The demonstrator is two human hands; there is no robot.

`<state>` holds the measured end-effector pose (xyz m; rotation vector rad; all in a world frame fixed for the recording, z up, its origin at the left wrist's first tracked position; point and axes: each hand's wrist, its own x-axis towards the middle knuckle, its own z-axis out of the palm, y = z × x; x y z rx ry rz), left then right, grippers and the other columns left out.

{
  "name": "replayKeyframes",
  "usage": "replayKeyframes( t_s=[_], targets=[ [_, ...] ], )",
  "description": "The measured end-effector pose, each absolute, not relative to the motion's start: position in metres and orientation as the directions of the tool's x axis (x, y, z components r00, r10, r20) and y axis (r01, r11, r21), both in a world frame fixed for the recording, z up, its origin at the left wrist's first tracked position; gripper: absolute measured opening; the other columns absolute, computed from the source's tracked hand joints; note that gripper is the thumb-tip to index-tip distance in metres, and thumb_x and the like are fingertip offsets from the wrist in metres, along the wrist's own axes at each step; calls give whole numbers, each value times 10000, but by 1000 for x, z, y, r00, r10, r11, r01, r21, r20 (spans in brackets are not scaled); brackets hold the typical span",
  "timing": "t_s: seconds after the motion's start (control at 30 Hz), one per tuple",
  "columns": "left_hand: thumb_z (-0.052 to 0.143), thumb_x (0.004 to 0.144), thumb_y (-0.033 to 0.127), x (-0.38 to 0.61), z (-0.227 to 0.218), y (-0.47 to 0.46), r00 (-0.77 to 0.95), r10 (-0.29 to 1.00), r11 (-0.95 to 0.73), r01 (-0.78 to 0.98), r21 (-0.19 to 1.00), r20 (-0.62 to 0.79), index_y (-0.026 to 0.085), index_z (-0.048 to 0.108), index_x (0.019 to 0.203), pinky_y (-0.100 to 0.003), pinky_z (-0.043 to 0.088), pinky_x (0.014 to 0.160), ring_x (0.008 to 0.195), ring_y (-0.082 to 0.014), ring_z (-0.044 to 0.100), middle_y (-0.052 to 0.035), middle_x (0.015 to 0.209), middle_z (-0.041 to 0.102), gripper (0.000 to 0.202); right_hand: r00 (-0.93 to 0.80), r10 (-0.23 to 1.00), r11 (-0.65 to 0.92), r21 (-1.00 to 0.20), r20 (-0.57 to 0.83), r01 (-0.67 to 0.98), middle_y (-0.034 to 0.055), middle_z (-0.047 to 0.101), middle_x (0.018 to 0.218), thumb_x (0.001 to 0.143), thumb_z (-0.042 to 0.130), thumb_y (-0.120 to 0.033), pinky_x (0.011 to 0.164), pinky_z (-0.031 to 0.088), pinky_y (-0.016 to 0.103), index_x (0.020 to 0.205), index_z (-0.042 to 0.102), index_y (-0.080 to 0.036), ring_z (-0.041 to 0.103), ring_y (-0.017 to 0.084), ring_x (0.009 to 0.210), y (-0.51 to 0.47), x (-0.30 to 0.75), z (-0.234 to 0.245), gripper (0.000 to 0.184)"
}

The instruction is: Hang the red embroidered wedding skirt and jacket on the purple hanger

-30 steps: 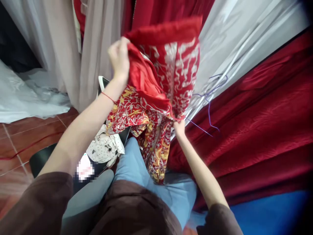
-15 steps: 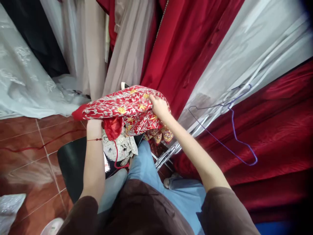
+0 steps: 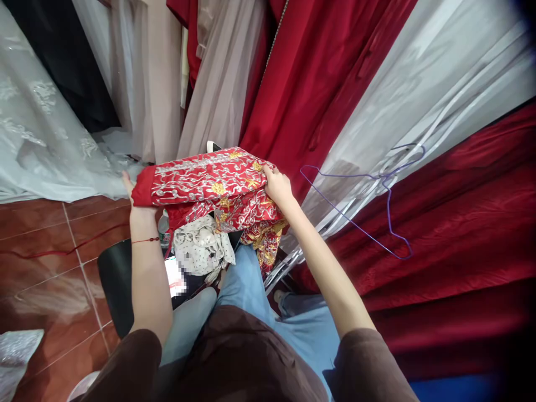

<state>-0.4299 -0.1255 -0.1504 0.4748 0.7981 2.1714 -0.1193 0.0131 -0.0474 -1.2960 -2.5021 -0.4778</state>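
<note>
A red garment with silver and gold embroidery (image 3: 201,178) stretches between my hands above my lap, its long sleeve-like part running left to a plain red end. My left hand (image 3: 133,192) is at that end, partly hidden behind the cloth, with a fingertip showing past its left edge; it appears to hold the end. My right hand (image 3: 277,185) grips the upper right of the garment, fingers closed on the fabric. Looser embroidered folds hang below my right hand toward my knee.
A white dotted cloth (image 3: 199,245) and a lit phone screen (image 3: 173,277) lie on a black chair (image 3: 111,285). A purple hanger (image 3: 352,176) hangs at the right. White, beige and red gowns (image 3: 301,84) hang ahead. A red cord (image 3: 50,253) crosses the tiled floor.
My left hand has moved left and emerged partly at the garment's plain end, and the sleeve-like part lies straighter. The dangling red piece has shifted left. The hanger has swung left.
</note>
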Motion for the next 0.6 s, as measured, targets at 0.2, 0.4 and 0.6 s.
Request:
replayKeyframes(
  t_s=[0.2, 0.4, 0.6],
  targets=[
    [653, 902, 357, -446, -179, -118, -537, 814, -118, -528, 841, -223, 122, 681, 1133, -395, 535, 1043, 970, -194, 726, -40, 878, 785, 330, -642, 673, 710, -77, 366, 700, 230, 449, 1450, 822, 554, -328, 991, 484, 525, 1540, 289, -130, 532, 372, 1258, 19, -104, -55, 791],
    [738, 840, 283, -418, -221, -97, -305, 852, 195, -568, 799, -425, 125, 710, 1115, -403, 634, 845, 823, -266, 768, -137, 881, 787, 318, -567, 639, 727, -166, 520, 666, 239, 456, 1463, 776, 463, -173, 1044, 445, 500, 1515, 248, -76, 488, 328, 1311, 24, -106, -68, 775],
    [734, 820, 189, -391, -219, -84, -256, 881, 157, -633, 758, -397, 146, 684, 1224, -382, 638, 859, 872, -273, 771, -133, 969, 789, 409, -494, 652, 677, -148, 576, 721, 170, 621, 1260, 772, 426, -118, 907, 495, 426, 1360, 443, -141, 608, 304, 1097, 38, -126, -45, 588]
  ],
)
